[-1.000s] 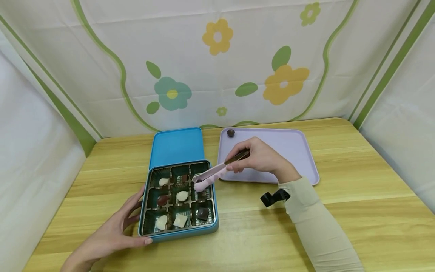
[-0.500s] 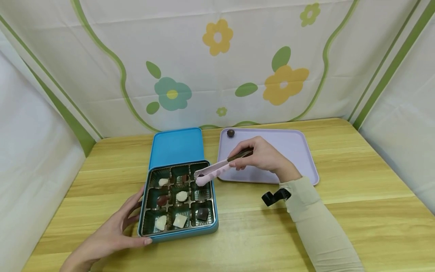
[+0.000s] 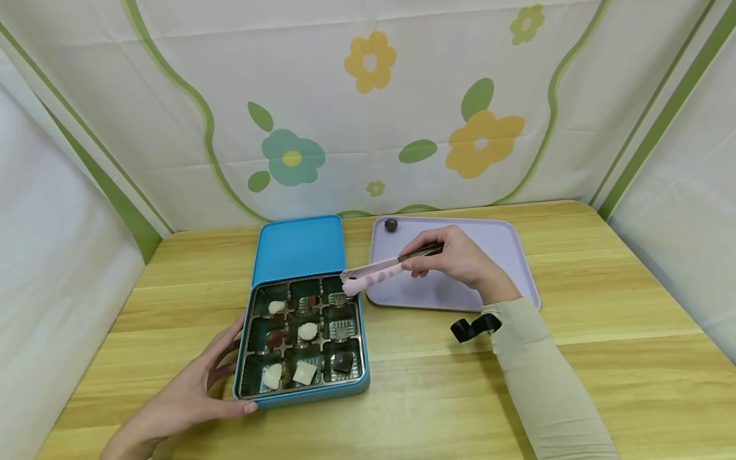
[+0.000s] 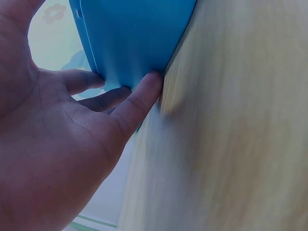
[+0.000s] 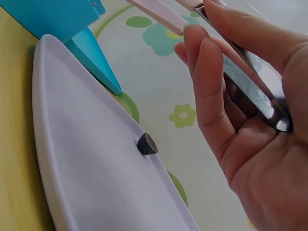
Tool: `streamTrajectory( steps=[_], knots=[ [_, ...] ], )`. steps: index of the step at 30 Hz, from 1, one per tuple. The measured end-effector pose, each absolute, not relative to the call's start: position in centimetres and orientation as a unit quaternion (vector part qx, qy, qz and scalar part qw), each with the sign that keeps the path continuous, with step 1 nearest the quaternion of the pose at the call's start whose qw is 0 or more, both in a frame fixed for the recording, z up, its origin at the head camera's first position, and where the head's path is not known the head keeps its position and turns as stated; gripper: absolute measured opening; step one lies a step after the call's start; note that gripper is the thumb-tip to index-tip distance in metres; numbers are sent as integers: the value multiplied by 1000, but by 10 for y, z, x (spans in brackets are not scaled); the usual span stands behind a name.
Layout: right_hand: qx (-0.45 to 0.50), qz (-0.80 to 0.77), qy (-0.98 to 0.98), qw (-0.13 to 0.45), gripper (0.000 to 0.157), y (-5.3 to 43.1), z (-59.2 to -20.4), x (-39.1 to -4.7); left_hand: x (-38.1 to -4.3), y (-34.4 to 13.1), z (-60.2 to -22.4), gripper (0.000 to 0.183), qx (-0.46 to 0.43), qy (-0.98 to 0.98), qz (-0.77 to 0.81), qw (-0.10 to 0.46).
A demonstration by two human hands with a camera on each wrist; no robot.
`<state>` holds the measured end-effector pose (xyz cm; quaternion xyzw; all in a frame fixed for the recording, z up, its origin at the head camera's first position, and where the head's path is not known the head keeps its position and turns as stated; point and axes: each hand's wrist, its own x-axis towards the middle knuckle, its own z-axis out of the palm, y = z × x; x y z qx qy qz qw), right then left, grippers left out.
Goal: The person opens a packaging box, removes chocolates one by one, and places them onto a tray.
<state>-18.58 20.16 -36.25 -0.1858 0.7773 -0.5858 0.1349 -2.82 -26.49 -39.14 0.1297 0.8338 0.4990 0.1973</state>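
My left hand [image 3: 190,393] touches the near left corner of a blue tin [image 3: 313,395], thumb at the front and fingers along the left side. In the left wrist view its fingertips rest on the tin [image 4: 134,43]. A compartmented insert inside holds a dark square chocolate [image 3: 343,362], a white square chocolate [image 3: 305,373] and several others. My right hand [image 3: 454,259] pinches the dark handle of pink-tipped tongs [image 3: 376,273]. The tong tips are over the tin's far right corner, with something dark showing between them; I cannot tell if it is a chocolate. The right middle compartment is bare.
A lilac tray [image 3: 489,239] lies right of the tin, with a round dark chocolate [image 3: 391,225] at its far left corner. The blue lid [image 3: 301,246] lies behind the tin. A flowered cloth [image 3: 368,128] hangs behind the wooden table [image 3: 431,396].
The tongs have risen out of the right middle compartment and moved right and away, to the tin's far right corner. My left hand and the tin have stayed in place.
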Motion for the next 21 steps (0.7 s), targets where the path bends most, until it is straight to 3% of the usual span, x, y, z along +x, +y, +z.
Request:
streamTrajectory(
  steps=[21],
  knots=[
    [-122, -625, 765, 96, 27, 223, -376, -193, -30, -262, -392, 119, 138, 832, 501, 193]
  ],
)
